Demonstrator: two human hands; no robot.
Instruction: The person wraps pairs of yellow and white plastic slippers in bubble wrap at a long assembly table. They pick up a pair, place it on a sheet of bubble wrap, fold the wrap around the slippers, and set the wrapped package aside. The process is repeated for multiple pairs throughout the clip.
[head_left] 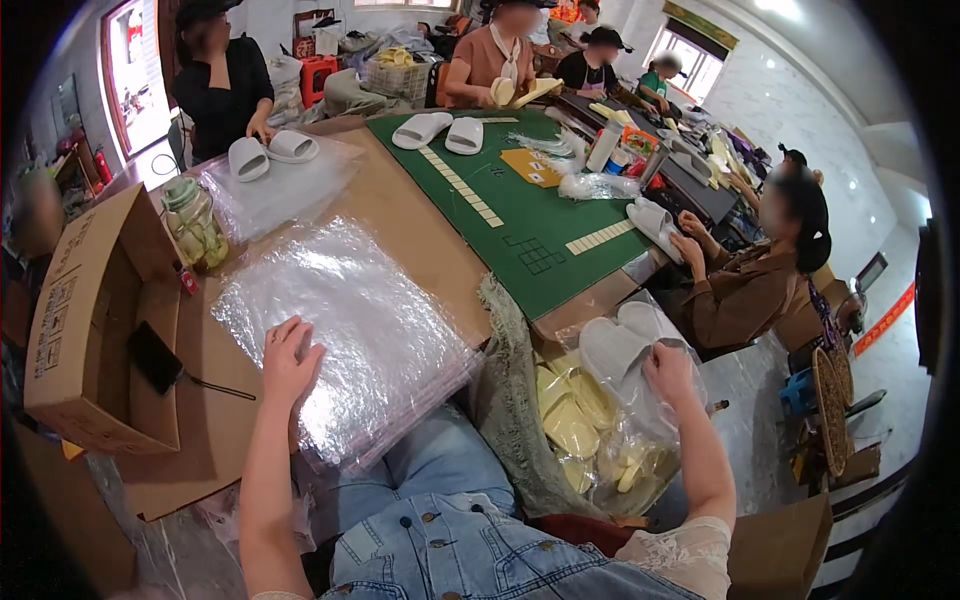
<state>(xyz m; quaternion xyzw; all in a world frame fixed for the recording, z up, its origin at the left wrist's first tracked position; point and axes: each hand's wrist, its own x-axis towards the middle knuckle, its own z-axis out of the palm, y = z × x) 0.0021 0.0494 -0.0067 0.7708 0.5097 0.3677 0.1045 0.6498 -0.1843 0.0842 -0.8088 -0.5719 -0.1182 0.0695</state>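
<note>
My left hand (290, 355) lies with its fingers stretched out on a stack of shiny transparent plastic bags (370, 310) at the table's near edge. To the right, my right hand (668, 372) is closed on a transparent plastic bag with a pair of white slippers (612, 348) in it. That bag is over an open woven sack (505, 370), which holds several bagged pale yellow slippers (570, 425). My fingertips on the right are partly hidden by the hand itself.
An open cardboard box (95, 330), a black phone-like object (155, 358) and a glass jar (195, 225) stand left. White slippers (422, 130) rest on the green mat (480, 170). Across the table, a person holds yellow slippers (535, 92); at right another handles a white slipper (655, 225).
</note>
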